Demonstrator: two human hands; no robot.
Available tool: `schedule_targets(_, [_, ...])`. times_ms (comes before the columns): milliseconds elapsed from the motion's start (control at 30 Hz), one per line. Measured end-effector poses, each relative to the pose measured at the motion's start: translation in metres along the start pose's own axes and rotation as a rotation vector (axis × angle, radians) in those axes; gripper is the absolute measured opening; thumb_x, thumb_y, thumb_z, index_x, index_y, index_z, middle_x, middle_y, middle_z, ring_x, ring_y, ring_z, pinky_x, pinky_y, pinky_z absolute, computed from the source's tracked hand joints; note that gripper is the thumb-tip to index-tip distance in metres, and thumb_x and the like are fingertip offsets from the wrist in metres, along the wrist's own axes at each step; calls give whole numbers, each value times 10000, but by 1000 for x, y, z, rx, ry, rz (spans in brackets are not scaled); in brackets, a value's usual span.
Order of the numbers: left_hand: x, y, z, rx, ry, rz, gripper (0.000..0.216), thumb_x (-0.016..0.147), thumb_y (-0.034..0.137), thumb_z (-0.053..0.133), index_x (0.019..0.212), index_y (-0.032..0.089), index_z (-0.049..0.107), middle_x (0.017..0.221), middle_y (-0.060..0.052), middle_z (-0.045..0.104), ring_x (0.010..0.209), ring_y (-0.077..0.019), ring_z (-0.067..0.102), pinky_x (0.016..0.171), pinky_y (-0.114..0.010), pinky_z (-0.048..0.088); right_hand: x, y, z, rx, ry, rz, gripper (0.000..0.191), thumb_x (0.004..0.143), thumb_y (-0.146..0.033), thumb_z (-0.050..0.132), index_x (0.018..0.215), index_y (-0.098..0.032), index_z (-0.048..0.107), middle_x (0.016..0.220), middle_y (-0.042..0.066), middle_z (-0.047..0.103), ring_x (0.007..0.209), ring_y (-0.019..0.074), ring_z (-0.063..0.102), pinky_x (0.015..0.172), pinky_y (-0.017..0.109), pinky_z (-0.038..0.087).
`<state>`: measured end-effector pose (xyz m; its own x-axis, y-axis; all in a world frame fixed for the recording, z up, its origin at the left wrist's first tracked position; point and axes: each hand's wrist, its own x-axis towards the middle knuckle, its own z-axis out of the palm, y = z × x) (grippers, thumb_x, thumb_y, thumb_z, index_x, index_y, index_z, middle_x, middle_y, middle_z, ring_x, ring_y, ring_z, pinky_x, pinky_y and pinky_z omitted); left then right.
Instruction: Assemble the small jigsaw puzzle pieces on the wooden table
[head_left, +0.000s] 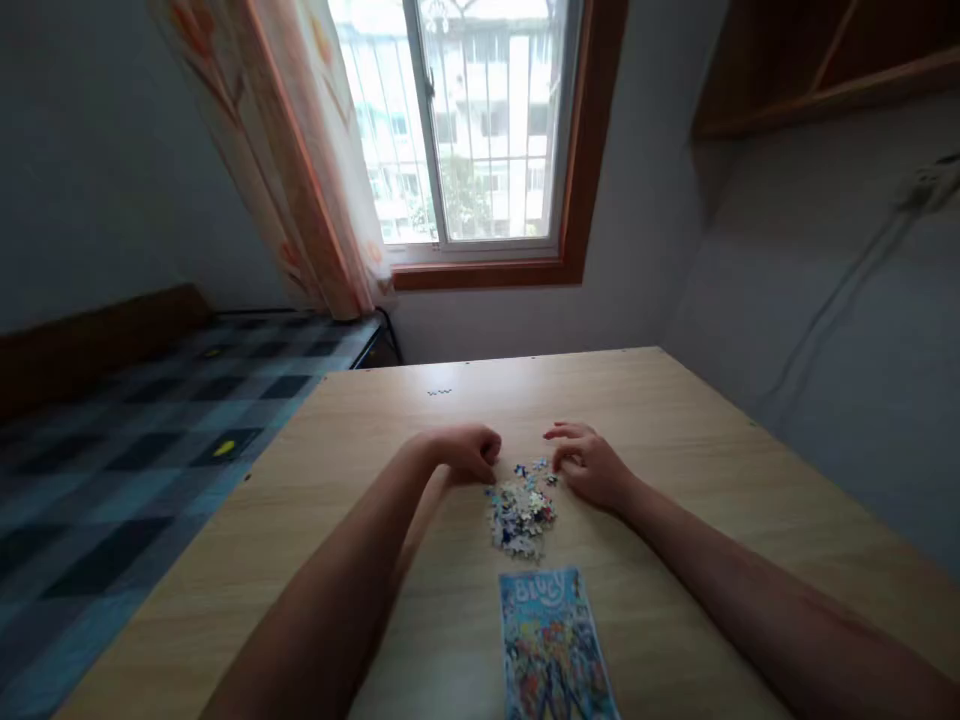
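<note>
A small heap of loose jigsaw puzzle pieces [521, 518] lies on the wooden table. At its upper left rests my left hand [466, 450], fingers curled in and thumb pointing down beside the pieces; whatever the fingers may hold is hidden. My right hand [592, 468] is on the other side, its fingers apart and slightly bent. Close to its fingertips are a few pieces [540, 464] separate from the heap. Below the heap, nearer to me, lies a puzzle picture sheet or box [553, 640] with "Bluey" lettering and many colourful figures.
Toward the far edge of the table [600, 385] sits a short joined strip of pieces [439, 392]. A bed with a checked cover [225, 400] stands along the left side. Beyond are a curtain [300, 170] and a barred window [487, 140]; a shelf [825, 110] hangs upper right.
</note>
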<state>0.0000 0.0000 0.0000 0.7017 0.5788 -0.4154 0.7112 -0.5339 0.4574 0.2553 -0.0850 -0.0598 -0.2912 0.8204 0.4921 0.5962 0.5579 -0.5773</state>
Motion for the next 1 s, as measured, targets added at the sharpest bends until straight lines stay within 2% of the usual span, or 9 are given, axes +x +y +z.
schedule_targets(167, [1, 2, 1, 9, 16, -23, 293, 661, 357, 749, 701, 188, 513, 649, 63, 497, 624, -114, 399, 574, -258, 290, -4, -10, -7, -22, 27, -11, 228, 711, -69, 552, 709, -235, 708, 1165, 57, 705, 1229, 273, 540, 1067, 475, 394])
schedule_targets(367, [-1, 8, 2, 41, 42, -52, 295, 702, 393, 716, 670, 190, 505, 601, 63, 474, 601, -113, 381, 568, -273, 269, -7, -23, -12, -206, -64, -122, 46, 780, -232, 678, 813, -248, 706, 1247, 55, 671, 1293, 321, 485, 1093, 552, 321])
schedule_targets(533, [-6, 13, -1, 29, 43, -57, 357, 715, 465, 701, 656, 192, 479, 598, 59, 458, 597, -114, 374, 550, -276, 261, -8, -24, -16, -274, -136, -138, 32, 778, -234, 675, 781, -241, 706, 1313, 68, 640, 1343, 348, 448, 1105, 603, 273])
schedule_targets(733, [-7, 12, -1, 3, 53, -58, 370, 704, 473, 706, 647, 193, 471, 595, 56, 452, 599, -116, 372, 546, -282, 253, -7, -11, -29, -376, -145, -107, 62, 778, -209, 655, 779, -247, 704, 1345, 53, 625, 1351, 346, 444, 1112, 608, 267])
schedule_targets(1000, [-5, 11, 0, -1, 59, -63, 362, 706, 460, 704, 638, 193, 469, 588, 56, 451, 602, -118, 381, 550, -285, 256, -3, 20, -23, -446, -16, 38, 137, 826, -185, 619, 870, -237, 738, 1263, 92, 665, 1274, 318, 514, 1081, 529, 384])
